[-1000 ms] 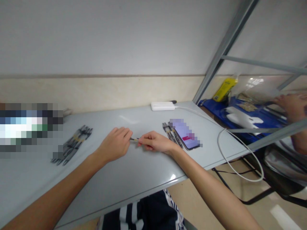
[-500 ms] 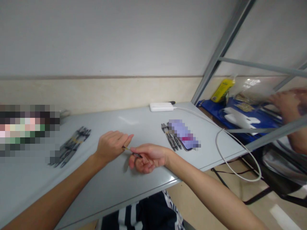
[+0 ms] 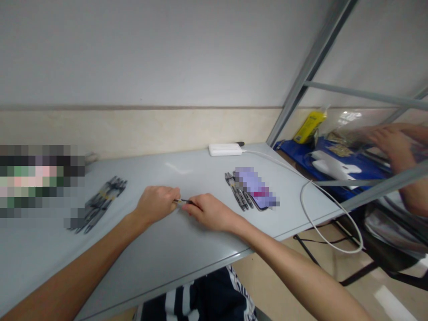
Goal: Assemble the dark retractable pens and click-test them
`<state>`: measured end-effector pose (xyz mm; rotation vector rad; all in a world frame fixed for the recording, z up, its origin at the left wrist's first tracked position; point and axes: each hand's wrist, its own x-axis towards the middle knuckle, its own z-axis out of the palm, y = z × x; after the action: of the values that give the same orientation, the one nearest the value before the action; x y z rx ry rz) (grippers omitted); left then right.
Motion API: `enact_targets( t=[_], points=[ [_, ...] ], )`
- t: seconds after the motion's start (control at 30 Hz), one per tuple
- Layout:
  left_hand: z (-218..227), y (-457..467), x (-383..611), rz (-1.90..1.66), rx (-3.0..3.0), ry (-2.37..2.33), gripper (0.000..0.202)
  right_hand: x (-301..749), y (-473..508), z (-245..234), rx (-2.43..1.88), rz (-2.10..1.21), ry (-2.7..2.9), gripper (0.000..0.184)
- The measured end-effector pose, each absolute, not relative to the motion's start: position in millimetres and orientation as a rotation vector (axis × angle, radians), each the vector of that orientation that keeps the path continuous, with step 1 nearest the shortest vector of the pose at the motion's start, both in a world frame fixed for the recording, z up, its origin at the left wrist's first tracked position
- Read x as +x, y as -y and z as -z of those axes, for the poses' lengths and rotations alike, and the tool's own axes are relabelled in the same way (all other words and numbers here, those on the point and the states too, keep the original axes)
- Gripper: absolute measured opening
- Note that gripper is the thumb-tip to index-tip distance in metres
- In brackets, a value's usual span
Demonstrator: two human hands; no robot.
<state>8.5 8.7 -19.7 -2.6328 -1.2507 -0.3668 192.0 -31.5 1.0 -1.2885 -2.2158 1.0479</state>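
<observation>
A slim dark pen (image 3: 183, 201) with a pale stretch in its middle spans the small gap between my hands, above the grey table (image 3: 150, 263). My left hand (image 3: 158, 204) is closed around its left end. With the back of the hand up, my right hand (image 3: 211, 211) pinches the dark right end. Fingers hide both ends, so I cannot tell whether the pen is in one piece. A bundle of dark pens (image 3: 100, 203) lies to the left of my left hand. Several more pens (image 3: 241, 196) lie side by side beyond my right hand.
Beside the right pens lies a blurred phone (image 3: 256, 187). A white power bank (image 3: 224, 149) sits at the back, its white cable (image 3: 302, 196) looping over the right edge. Past a metal frame (image 3: 307, 76), another person's hands (image 3: 389, 138) work over a blue table (image 3: 294, 149).
My right hand has turned from palm up to palm down and now pinches the pen's right end. The pen lies more level. The other person's hands have shifted slightly.
</observation>
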Motion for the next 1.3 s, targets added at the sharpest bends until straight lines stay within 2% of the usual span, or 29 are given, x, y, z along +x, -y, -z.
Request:
enact_targets(
  t=[0.07, 0.13, 0.33, 0.53, 0.63, 0.77, 0.9, 0.97, 1.1, 1.17, 1.3],
  points=[
    [16, -9, 9, 0.410, -2.619, 1.278, 0.017, 194, 29, -3, -1.309, -0.785, 2.315, 0.032],
    [13, -10, 8, 0.479, -2.576, 1.214, 0.019, 199, 24, -3, -1.338, -0.681, 2.323, 0.031],
    [15, -11, 5, 0.493, -2.660, 1.051, 0.030, 221, -2, -12, -1.218, -0.869, 2.327, 0.038],
    [22, -11, 7, 0.372, -2.866, 1.322, 0.031, 227, -12, -19, -1.132, -0.512, 2.541, 0.025],
    [18, -15, 0, 0.558, -2.946, 1.378, 0.028, 225, -12, -10, -1.115, -0.445, 2.465, 0.025],
    [13, -20, -9, 0.877, -2.912, 1.450, 0.026, 228, -12, 4, -1.171, -0.520, 2.250, 0.028],
    [14, -19, -8, 0.934, -3.066, 1.646, 0.044, 235, -11, 10, -1.146, -0.479, 2.143, 0.026],
    [16, -18, -6, 1.032, -3.100, 1.768, 0.045, 238, -11, 10, -1.133, -0.439, 2.123, 0.024],
    [21, -19, -2, 1.632, -3.064, 1.813, 0.024, 242, -10, 8, -1.204, -0.443, 2.013, 0.024],
    [21, -20, -2, 1.865, -3.003, 1.816, 0.028, 242, -9, 8, -1.231, -0.492, 1.959, 0.026],
    [17, -20, -2, 1.792, -2.895, 1.953, 0.025, 242, -9, 10, -1.238, -0.593, 1.899, 0.025]
  ],
)
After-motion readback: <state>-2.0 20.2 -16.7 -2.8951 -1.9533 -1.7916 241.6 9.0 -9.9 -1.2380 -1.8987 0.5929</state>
